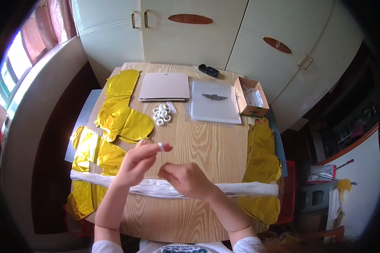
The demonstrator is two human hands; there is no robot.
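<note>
While white loop (161, 147) is worn on extended index finger of left hand (134, 166), others loosely curled, thread (162, 159) is pinched in right hand (187, 177), seemingly for tautness; string bundle (154, 188) is laid across table (173, 219).

The person wears a white shirt (150, 247) with short white sleeves (107, 246) and dark front lettering (183, 249).
</note>
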